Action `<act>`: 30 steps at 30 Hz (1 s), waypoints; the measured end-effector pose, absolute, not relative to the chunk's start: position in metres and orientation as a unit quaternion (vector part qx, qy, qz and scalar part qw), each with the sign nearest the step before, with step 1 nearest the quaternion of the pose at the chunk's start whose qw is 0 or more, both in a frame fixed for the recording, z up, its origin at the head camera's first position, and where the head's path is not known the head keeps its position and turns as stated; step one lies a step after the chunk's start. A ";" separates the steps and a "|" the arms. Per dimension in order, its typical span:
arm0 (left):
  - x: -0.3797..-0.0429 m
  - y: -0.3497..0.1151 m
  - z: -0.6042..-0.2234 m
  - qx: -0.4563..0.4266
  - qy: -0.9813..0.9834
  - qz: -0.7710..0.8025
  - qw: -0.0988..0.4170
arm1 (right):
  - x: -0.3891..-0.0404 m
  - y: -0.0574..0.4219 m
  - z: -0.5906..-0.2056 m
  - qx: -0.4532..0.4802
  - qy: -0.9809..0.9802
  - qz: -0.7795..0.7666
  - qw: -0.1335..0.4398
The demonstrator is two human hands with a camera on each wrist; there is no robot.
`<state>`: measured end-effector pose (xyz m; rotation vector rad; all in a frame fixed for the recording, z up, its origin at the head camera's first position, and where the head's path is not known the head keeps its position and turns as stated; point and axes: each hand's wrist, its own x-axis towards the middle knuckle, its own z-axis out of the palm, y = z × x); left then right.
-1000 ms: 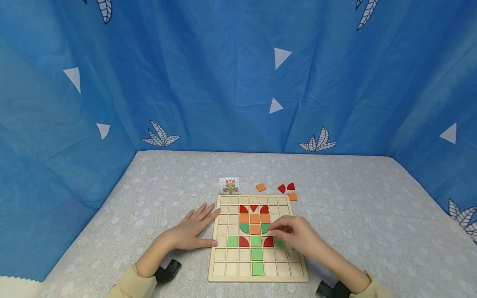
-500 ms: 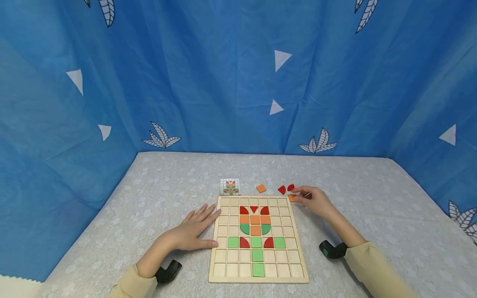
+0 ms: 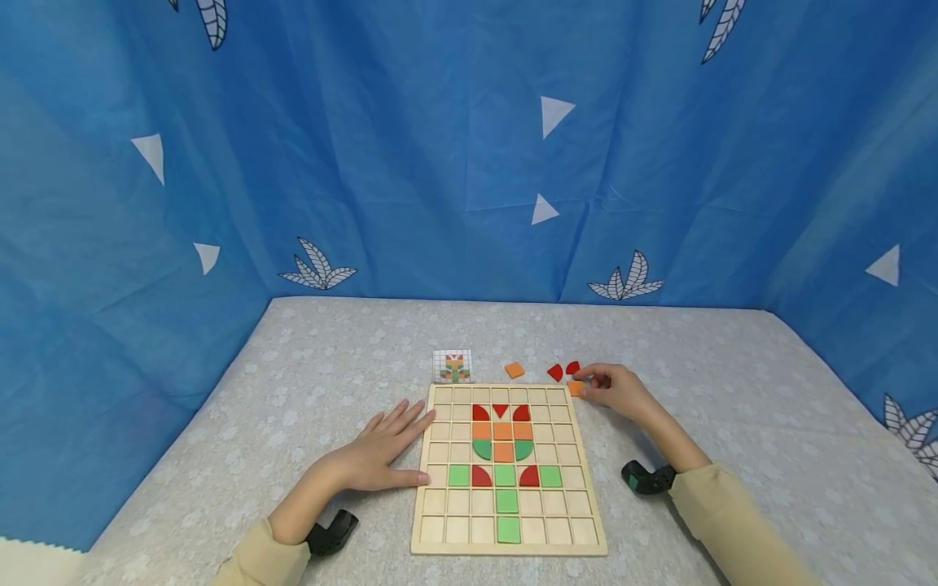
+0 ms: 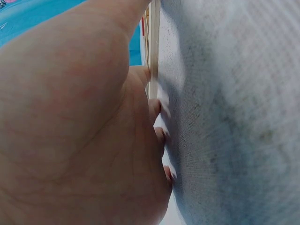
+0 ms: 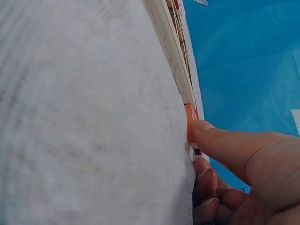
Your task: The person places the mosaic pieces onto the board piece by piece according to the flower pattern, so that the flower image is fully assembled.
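Note:
The wooden grid board point(image 3: 443, 505) lies flat, with red, orange and light and dark green tiles set into its squares. My left hand point(image 3: 384, 456) rests spread beside its left edge, thumb and fingertips at the rim. At the board's far right corner, my right hand point(image 3: 619, 391) grips an orange square tile point(image 3: 575, 389) between thumb and curled fingers. In the right wrist view the thumb presses on the orange tile point(image 5: 189, 123), which is down at the tabletop next to the board's edge. Most of the index finger is hidden there.
Two red quarter-round tiles point(image 3: 554, 372) lie close behind the right hand's fingertips. Another orange square tile point(image 3: 515, 369) is behind the board. A small pattern card point(image 3: 452, 366) sits at the board's far left corner. A blue curtain point(image 3: 469, 163) hangs around the table.
My right hand has left the board's dark green tile area and moved back and right to the orange tile by the corner, where it stays. The left hand is still.

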<state>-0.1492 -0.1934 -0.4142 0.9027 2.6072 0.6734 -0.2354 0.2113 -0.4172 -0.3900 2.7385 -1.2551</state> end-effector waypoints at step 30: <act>-0.149 -0.194 -0.414 0.317 0.908 0.234 0.144 | -0.230 0.208 -0.424 -0.099 0.903 -0.418 -0.021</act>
